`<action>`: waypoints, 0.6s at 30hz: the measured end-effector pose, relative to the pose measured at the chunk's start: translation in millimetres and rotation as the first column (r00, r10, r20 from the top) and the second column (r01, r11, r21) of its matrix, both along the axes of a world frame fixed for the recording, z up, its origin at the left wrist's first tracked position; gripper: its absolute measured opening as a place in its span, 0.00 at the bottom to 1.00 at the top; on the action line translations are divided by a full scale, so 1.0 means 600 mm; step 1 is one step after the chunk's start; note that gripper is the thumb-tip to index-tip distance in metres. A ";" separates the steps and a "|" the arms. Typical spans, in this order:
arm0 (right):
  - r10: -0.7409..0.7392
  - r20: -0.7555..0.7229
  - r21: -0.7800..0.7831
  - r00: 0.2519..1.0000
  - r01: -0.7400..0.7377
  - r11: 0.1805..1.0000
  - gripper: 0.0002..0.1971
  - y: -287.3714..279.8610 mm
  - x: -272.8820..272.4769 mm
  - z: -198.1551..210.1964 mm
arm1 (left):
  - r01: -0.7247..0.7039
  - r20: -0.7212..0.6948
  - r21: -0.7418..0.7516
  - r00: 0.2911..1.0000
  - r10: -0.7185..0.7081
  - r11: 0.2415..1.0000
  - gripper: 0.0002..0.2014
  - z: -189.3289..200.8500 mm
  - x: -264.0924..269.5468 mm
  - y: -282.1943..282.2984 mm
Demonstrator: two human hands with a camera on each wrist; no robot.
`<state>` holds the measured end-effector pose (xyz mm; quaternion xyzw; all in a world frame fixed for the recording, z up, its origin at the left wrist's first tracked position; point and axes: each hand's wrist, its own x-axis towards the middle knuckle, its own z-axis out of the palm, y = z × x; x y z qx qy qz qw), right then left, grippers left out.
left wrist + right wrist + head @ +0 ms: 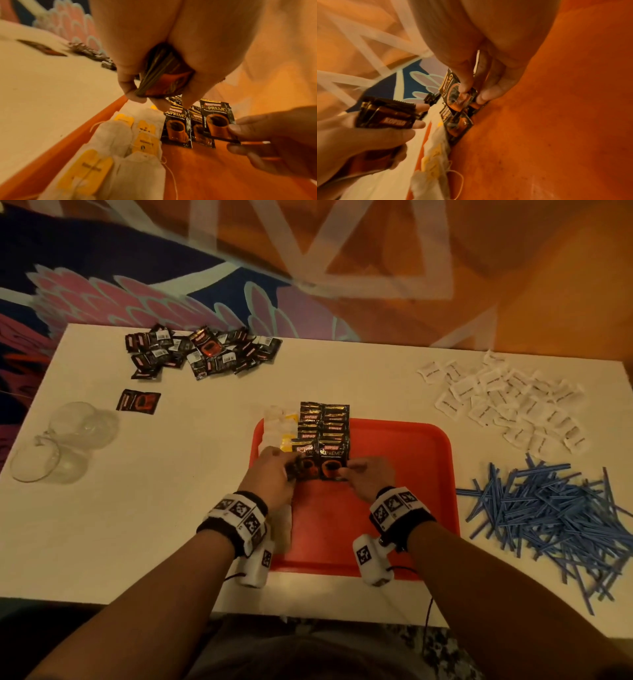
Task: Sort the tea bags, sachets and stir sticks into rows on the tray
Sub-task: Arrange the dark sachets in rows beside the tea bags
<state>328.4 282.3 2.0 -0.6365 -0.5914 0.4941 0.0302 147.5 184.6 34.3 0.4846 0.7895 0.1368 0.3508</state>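
Observation:
An orange tray (404, 474) lies in the middle of the white table. Tea bags with yellow tags (120, 142) run along its left edge, and beside them two columns of black coffee sachets (323, 426) overlap each other. My left hand (274, 470) grips a small stack of black sachets (161, 75), seen again as the stack (387, 113) in the right wrist view. My right hand (363, 474) pinches the lower edge of the nearest sachet (217, 121) of the right column, just above the tray floor.
A pile of black sachets (202, 350) and one loose sachet (138, 401) lie at the far left. White sachets (507, 402) are heaped at the far right, with blue stir sticks (548, 518) in front of them. Clear glasses (65, 443) stand at the left edge.

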 end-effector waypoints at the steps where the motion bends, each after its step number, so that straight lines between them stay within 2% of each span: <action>1: 0.021 0.037 0.003 0.999 -0.021 1.000 0.16 0.005 0.000 -0.004 | 0.062 -0.036 -0.054 0.997 -0.064 0.997 0.28 -0.002 0.003 0.002; 4: 0.047 0.098 0.009 0.994 -0.048 0.999 0.15 0.015 -0.003 -0.016 | 0.198 -0.169 -0.221 0.957 -0.238 0.955 0.34 -0.004 0.012 0.015; 8: 0.035 0.122 -0.006 0.992 -0.035 0.999 0.14 0.022 -0.003 -0.028 | 0.291 -0.318 -0.367 0.853 -0.413 0.884 0.35 -0.005 0.022 0.025; 12: 0.015 0.129 -0.002 0.992 -0.015 1.000 0.13 0.026 -0.004 -0.036 | 0.294 -0.339 -0.390 0.835 -0.433 0.873 0.35 -0.013 0.022 0.031; 18: 0.023 0.138 0.020 0.990 -0.026 0.999 0.11 0.026 -0.006 -0.035 | 0.319 -0.334 -0.328 0.841 -0.425 0.889 0.37 -0.021 0.020 0.034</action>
